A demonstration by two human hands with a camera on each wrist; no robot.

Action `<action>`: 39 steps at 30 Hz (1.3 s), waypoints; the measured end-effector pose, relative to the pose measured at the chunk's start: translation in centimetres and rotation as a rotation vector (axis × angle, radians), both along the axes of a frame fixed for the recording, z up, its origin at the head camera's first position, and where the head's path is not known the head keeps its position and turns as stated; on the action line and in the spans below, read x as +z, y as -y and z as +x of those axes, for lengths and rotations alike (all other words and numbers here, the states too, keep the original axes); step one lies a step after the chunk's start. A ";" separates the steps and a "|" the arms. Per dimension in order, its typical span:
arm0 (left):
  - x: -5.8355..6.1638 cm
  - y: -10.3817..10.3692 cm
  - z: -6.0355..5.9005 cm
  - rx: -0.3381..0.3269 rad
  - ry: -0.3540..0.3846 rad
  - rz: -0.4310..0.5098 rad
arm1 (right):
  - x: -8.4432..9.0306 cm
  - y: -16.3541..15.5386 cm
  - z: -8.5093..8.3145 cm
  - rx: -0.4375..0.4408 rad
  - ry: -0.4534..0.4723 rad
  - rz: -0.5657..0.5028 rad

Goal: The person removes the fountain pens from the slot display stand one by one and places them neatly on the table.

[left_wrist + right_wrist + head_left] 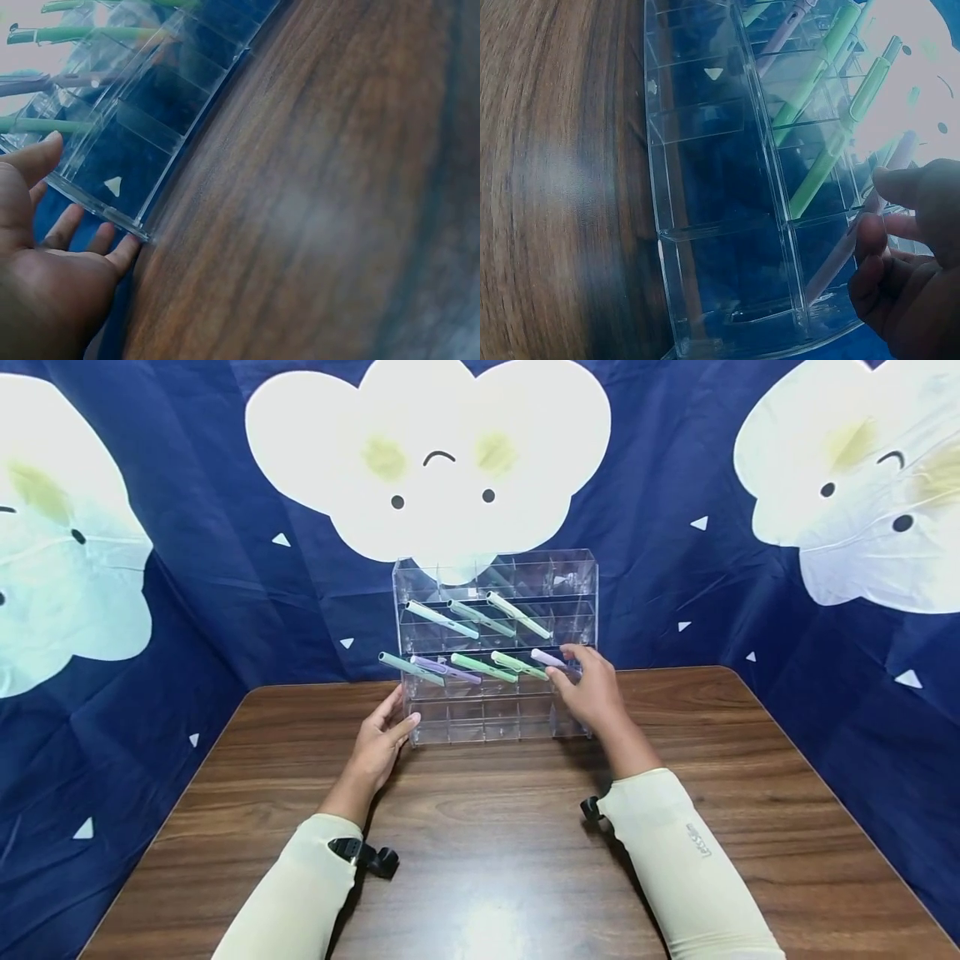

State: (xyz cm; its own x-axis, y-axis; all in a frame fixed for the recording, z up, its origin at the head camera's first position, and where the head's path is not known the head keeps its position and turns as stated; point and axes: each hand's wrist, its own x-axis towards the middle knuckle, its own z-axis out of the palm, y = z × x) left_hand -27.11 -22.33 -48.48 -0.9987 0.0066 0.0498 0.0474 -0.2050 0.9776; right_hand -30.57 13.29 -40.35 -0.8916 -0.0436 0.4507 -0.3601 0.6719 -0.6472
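I judge the step in hand is setting a pen into the clear acrylic tiered pen rack [495,693]. My right hand [592,693] pinches the pale lilac pen [547,657] with curled fingers, its body lying in the rightmost slot of the middle tier, beside the light green pens [502,667]. My left hand [382,739] rests with relaxed, straight fingers against the rack's lower left corner. Next I think I must loosen the pinch gently. The brown wooden table [495,843] gives room behind my fingers; the bottom tier below them is unfilled.
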 end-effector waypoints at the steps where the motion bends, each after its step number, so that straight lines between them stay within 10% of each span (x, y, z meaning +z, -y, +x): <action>1: 0.0 0.0 0.0 0.000 0.001 -0.006 | 0.0 0.1 0.0 0.003 -0.003 -0.006; 39: -0.3 -0.1 0.3 0.014 0.011 -0.102 | -0.9 0.9 -0.3 -0.003 -0.156 -0.123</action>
